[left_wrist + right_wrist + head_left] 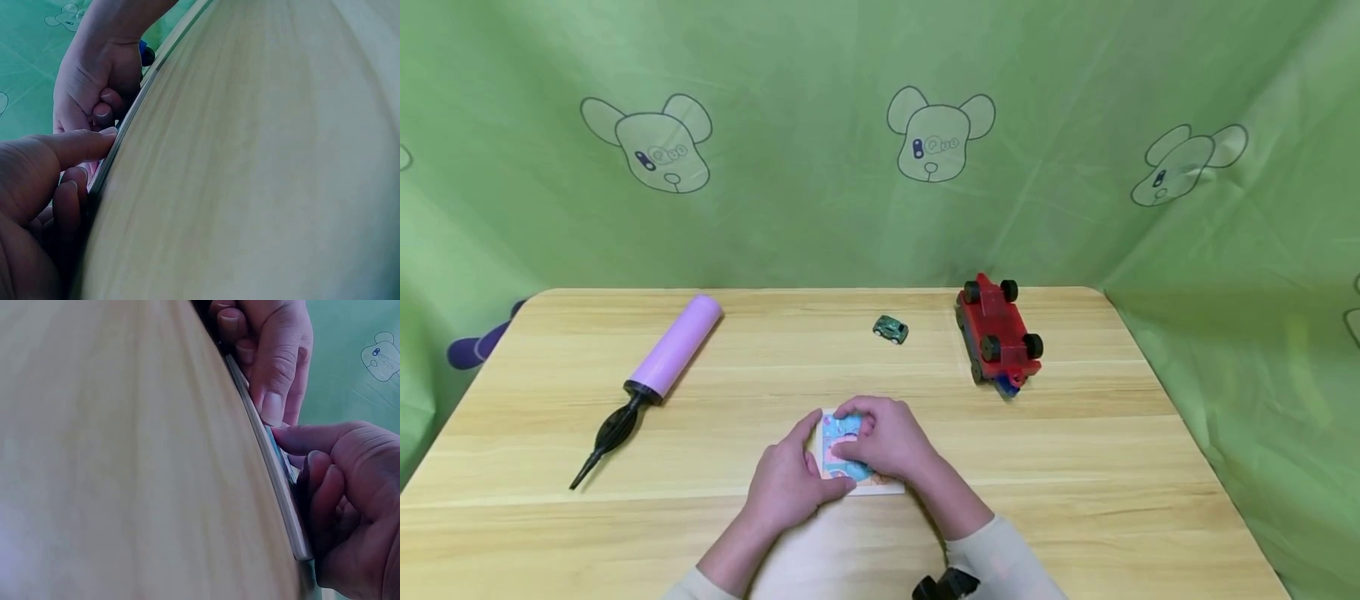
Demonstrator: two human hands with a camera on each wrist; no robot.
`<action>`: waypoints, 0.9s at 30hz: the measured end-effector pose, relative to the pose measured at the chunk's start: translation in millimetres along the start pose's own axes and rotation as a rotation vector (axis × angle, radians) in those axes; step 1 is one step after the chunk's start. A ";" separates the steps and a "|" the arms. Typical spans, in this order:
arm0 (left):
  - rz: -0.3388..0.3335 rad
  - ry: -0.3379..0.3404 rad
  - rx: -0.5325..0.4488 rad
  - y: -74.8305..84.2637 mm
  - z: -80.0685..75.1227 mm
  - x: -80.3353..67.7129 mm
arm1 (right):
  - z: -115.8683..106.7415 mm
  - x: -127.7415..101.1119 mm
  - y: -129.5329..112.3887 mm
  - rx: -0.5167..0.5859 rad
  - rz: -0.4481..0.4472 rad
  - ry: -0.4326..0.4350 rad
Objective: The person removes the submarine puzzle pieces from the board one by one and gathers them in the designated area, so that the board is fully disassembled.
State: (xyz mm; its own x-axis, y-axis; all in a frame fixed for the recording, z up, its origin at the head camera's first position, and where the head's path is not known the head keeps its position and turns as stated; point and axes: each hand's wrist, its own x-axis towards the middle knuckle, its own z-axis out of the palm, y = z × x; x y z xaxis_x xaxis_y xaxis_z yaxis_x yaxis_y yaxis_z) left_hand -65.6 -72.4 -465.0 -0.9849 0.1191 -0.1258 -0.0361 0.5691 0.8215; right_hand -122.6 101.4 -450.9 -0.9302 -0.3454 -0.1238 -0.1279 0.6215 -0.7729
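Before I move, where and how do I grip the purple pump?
Likely grip the purple pump by the middle of its barrel, from above, across its diagonal length: it lies on the table, straight and cylindrical there, while the black nozzle tapers thin.

Head view bright, evenly lit, mostly sharp; soft shadow beside the purple pump [676,346], faint sheen on the tabletop [1090,467]. Wrist views dimmer, bluish, wood soft; left hand [28,187] partly in dark shade.
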 end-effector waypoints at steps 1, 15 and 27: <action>0.001 0.003 0.004 0.0 0.0 0.2 | -0.4 0.3 0.0 -0.002 -0.003 0.000; 0.004 -0.004 -0.023 -1.3 1.6 -1.2 | -1.1 3.7 -12.1 0.065 0.092 -0.103; 0.014 0.008 -0.006 -1.5 0.6 0.1 | -0.6 8.0 -9.1 0.114 0.091 -0.125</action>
State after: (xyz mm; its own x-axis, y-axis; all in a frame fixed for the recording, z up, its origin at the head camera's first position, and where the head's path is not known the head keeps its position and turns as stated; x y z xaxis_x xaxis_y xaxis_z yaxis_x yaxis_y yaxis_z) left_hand -65.5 -72.8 -466.6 -0.9867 0.1200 -0.1100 -0.0236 0.5629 0.8262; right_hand -129.1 93.4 -444.5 -0.8852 -0.3807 -0.2673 0.0013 0.5726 -0.8198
